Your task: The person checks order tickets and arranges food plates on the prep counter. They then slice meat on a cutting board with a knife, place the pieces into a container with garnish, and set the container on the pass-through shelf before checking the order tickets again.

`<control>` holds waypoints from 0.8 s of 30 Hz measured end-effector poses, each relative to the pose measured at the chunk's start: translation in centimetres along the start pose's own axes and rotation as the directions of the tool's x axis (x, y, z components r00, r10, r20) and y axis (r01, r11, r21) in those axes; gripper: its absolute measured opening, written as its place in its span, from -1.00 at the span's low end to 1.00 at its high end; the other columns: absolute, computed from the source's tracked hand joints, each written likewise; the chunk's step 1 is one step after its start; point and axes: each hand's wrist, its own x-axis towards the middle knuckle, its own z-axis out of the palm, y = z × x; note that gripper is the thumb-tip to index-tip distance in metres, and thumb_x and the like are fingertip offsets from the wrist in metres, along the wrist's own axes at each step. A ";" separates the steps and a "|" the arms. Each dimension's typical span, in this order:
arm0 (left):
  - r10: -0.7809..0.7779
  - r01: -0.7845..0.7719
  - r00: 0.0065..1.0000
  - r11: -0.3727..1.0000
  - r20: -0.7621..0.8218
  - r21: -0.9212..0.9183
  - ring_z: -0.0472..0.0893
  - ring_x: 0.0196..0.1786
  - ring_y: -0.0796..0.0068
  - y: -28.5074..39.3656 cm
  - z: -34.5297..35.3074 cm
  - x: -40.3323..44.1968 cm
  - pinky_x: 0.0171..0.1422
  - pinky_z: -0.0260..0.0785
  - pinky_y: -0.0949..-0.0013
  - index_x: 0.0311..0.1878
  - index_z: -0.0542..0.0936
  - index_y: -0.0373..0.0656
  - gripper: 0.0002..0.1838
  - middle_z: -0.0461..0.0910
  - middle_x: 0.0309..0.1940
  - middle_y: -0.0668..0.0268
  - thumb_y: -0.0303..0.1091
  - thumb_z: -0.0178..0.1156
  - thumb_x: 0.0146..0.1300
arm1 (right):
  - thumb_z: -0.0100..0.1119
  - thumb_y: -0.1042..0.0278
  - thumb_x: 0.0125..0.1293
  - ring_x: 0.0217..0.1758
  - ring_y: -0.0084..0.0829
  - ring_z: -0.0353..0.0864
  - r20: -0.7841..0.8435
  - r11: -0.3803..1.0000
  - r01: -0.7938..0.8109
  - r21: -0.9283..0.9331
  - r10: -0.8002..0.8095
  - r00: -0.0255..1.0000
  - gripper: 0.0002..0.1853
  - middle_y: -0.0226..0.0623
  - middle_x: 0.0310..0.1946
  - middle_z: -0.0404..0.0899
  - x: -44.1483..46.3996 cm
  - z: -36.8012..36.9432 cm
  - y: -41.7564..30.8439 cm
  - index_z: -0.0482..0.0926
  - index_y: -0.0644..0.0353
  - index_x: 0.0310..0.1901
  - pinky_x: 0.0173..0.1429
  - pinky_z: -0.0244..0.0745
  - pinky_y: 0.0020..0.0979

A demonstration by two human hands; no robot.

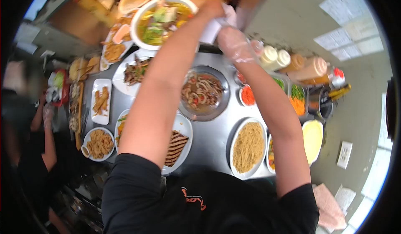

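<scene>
At the far edge of the steel counter, my bare left hand [212, 9] is closed on a white sheet [210, 31] that looks like paper or a napkin. My right hand [234, 43], in a clear plastic glove, is curled against the same sheet; its fingertips are blurred. Left of my hands stands a large white bowl of soup [140, 25] with greens on top. Nearer me, between my forearms, lies a metal pan [224, 92] of sliced meat and onions in sauce. A small cup of chopped red garnish [247, 95] sits beside my right forearm.
Squeeze bottles [269, 55] line the right wall near garnish tubs [297, 104]. Around the counter are a noodle plate [248, 148], a grilled meat plate [186, 129], a plate of meat strips [121, 76] and a rectangular fried-food dish [100, 102]. A co-worker's gloved hand [48, 113] shows at left.
</scene>
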 end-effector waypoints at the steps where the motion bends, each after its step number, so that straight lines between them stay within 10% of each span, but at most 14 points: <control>1: -0.014 0.014 0.999 1.000 -0.051 -0.008 0.71 0.00 0.03 -0.3 0.7 -0.6 0.12 0.55 0.10 -0.10 0.75 -0.20 -0.48 0.72 -0.07 0.01 0.07 0.45 0.06 | 0.10 0.49 0.22 -0.20 -0.04 0.76 -0.014 0.998 -0.028 0.058 0.028 0.999 -0.82 0.06 -0.29 0.70 -0.5 0.4 0.5 0.65 0.36 -0.23 -0.09 0.67 -0.12; 5: -0.068 -0.008 0.894 0.986 -0.442 -0.168 0.65 -0.02 -0.19 2.6 -4.1 -10.4 0.10 0.49 -0.06 -0.06 0.63 -0.40 -0.55 0.68 -0.15 -0.16 -0.09 0.26 0.36 | 0.09 0.35 0.40 -0.02 -0.09 0.72 0.103 0.985 -0.122 0.121 0.110 0.989 -0.55 0.10 -0.02 0.67 -3.8 -5.7 -1.5 0.47 0.35 0.28 0.10 0.59 -0.15; 7: -0.076 -0.226 0.704 0.919 -0.706 -0.324 0.68 -0.15 -0.03 3.4 -5.8 -17.2 -0.03 0.51 0.07 -0.04 0.59 -0.40 -0.61 0.68 -0.27 -0.09 -0.21 0.35 0.30 | 0.15 0.22 0.45 -0.05 -0.21 0.71 0.111 0.589 -0.322 0.741 0.366 0.924 -0.49 -0.01 -0.03 0.68 -7.2 -11.2 -5.1 0.44 0.40 0.30 0.13 0.58 -0.21; 11: -0.350 -0.273 0.709 0.665 -0.613 -0.695 0.62 -0.27 0.43 4.3 -8.8 -27.0 -0.14 0.45 0.37 0.01 0.56 -0.34 -0.62 0.65 -0.36 0.15 -0.30 0.42 0.26 | 0.28 0.32 0.40 -0.08 -0.44 0.67 0.042 -0.087 -0.018 0.996 0.282 0.958 -0.66 -0.16 -0.09 0.72 -11.3 -14.3 -14.1 0.64 0.34 0.11 0.05 0.55 -0.34; 13: -0.391 -0.343 0.702 0.547 -0.595 -0.764 0.55 -0.27 0.61 2.9 -9.9 -30.1 -0.16 0.42 0.48 0.07 0.53 -0.29 -0.58 0.63 -0.35 0.29 -0.29 0.44 0.27 | 0.25 0.42 0.39 -0.13 -0.52 0.60 0.211 0.083 -0.227 0.970 0.171 0.962 -0.73 -0.26 -0.15 0.68 -10.3 -11.0 -13.7 0.64 0.35 0.05 0.02 0.51 -0.39; 16: -0.413 -0.441 0.746 0.281 -0.522 -0.853 0.61 -0.05 0.56 -0.2 -13.9 -35.1 0.04 0.51 0.43 0.24 0.42 -0.26 -0.46 0.64 -0.11 0.26 -0.38 0.43 0.28 | 0.20 0.41 0.39 -0.25 -0.54 0.52 0.033 -0.032 -0.028 0.999 0.181 0.983 -0.82 -0.36 -0.30 0.61 -8.1 -14.8 -18.6 0.64 0.36 -0.09 -0.11 0.46 -0.39; 19: -0.267 -0.395 0.869 0.136 -0.417 -0.909 0.67 0.03 0.47 -4.3 -18.3 -39.6 0.13 0.55 0.37 0.26 0.44 -0.33 -0.48 0.66 0.03 0.18 -0.44 0.38 0.30 | 0.18 0.38 0.38 -0.35 -0.54 0.47 -0.284 0.165 0.265 0.950 0.107 0.953 -0.82 -0.42 -0.43 0.56 -4.0 -16.8 -22.0 0.62 0.36 -0.18 -0.21 0.42 -0.38; 23: -0.363 -0.515 0.760 0.167 -0.538 -0.841 0.67 -0.10 0.54 -10.6 -23.8 -40.6 0.02 0.57 0.39 0.16 0.60 -0.31 -0.70 0.71 -0.08 0.27 -0.43 0.23 0.43 | 0.20 0.29 0.41 -0.25 -0.53 0.51 -0.247 0.384 0.238 0.892 -0.028 0.969 -0.74 -0.34 -0.31 0.61 2.0 -20.9 -28.4 0.63 0.39 -0.13 -0.10 0.44 -0.41; 24: -0.373 -0.534 0.731 0.209 -0.571 -0.819 0.67 -0.13 0.55 -12.7 -25.3 -40.4 -0.01 0.56 0.40 0.16 0.60 -0.32 -0.71 0.71 -0.09 0.27 -0.44 0.22 0.44 | 0.22 0.24 0.42 -0.14 -0.47 0.53 -0.195 0.191 0.197 0.962 -0.028 0.980 -0.67 -0.26 -0.20 0.61 4.0 -20.7 -30.2 0.59 0.41 -0.04 -0.01 0.44 -0.40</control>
